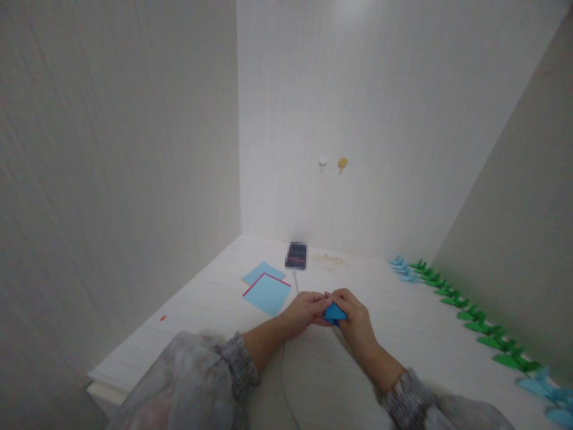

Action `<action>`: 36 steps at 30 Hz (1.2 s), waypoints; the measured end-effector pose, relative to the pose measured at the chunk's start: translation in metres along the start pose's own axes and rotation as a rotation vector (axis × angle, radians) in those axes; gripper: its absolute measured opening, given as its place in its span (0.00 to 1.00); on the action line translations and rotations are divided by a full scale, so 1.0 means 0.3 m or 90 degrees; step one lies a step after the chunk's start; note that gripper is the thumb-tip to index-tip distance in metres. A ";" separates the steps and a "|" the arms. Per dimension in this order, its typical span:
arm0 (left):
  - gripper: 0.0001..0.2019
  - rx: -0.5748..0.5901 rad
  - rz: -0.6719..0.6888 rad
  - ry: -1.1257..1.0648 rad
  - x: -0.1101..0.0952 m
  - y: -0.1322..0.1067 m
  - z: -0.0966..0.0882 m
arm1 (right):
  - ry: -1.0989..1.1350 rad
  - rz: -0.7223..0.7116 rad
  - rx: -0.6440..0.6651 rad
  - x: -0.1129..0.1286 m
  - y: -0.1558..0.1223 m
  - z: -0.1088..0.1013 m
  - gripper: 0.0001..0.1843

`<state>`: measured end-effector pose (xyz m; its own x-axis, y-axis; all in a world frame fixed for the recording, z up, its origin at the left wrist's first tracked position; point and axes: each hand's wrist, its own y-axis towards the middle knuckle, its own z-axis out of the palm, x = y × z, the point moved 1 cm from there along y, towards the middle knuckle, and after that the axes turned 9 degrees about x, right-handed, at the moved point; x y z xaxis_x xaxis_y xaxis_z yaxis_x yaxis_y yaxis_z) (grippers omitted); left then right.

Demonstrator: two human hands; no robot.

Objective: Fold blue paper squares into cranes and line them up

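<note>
A small piece of folded blue paper is held between my two hands above the white table. My left hand pinches its left side, with a ring showing on one finger. On the other side, my right hand has its fingers closed around the paper's upper and right edges. The fingers hide part of the folds. To the left of my hands lie stacked square sheets of light blue paper, the top one with a red strip along two edges.
Folded paper birds, green and light blue, line the table's right side. A blurred-out dark device stands at the back, with a white cable running forward. An orange scrap lies left. Two hooks hang on the wall.
</note>
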<state>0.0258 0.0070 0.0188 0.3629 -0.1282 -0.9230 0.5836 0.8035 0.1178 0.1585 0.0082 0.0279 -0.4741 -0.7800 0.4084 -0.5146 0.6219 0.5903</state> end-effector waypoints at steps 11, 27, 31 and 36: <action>0.16 -0.081 0.030 0.005 -0.009 0.008 -0.035 | 0.120 -0.021 0.095 0.014 0.008 -0.005 0.28; 0.13 -0.199 0.097 0.166 -0.024 0.011 -0.029 | 0.360 0.271 -0.017 -0.056 0.010 0.030 0.12; 0.12 -0.227 0.103 0.181 -0.033 0.007 -0.026 | 0.338 0.258 -0.017 -0.045 0.011 0.015 0.12; 0.12 -0.245 0.104 0.188 -0.028 0.008 -0.030 | 0.341 0.254 -0.016 -0.030 0.017 0.015 0.11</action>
<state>0.0174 0.0152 0.0236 0.1734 0.1424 -0.9745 0.2067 0.9622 0.1773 0.1568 0.0186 0.0241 -0.2011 -0.4211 0.8844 -0.3533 0.8733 0.3355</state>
